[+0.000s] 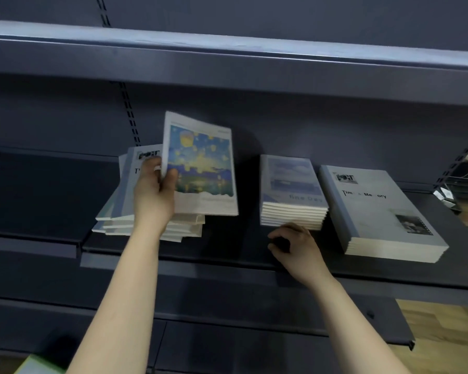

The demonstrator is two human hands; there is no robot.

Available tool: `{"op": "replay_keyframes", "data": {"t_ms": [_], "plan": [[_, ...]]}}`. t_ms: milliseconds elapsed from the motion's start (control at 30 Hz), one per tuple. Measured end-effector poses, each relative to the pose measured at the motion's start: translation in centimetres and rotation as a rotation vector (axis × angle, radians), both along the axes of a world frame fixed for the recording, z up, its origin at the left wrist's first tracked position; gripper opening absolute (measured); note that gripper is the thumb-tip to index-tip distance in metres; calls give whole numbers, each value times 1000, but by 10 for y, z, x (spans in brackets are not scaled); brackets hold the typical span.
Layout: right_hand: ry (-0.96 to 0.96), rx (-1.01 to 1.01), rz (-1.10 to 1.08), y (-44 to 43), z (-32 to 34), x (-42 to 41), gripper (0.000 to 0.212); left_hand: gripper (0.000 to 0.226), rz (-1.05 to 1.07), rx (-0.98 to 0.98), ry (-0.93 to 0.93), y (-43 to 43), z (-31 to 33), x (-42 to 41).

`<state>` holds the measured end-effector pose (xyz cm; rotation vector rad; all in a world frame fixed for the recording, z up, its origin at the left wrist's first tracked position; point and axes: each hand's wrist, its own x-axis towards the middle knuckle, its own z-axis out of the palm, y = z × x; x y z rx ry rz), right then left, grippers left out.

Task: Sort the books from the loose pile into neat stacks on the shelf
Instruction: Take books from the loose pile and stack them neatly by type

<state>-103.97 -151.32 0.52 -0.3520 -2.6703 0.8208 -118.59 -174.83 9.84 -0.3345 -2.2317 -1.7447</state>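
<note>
A book (203, 168) stands raised above the loose pile (119, 214) on the shelf (227, 255), its left edge gripped by the left hand (154, 195). The right hand (295, 247), loosely curled and empty, sits at the front edge before a neat stack (292, 195).

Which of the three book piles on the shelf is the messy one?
The leftmost pile, beneath the left hand holding the lantern book: its books lie fanned and skewed. The middle stack and the right stack have squared edges.
</note>
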Motion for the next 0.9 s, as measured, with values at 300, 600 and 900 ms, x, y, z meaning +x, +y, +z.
{"op": "replay_keyframes", "data": {"t_ms": [300,600,900], "plan": [[222,-999,-74,-8,61,21,37,16,-220,184,-35,84,-14,55],[286,-984,-218,22,74,42,11,25,-292,-227,-77,107,-38,63],[165,-767,-145,32,61,48,74,28,-226,-684,3,108,-79,55]]}}
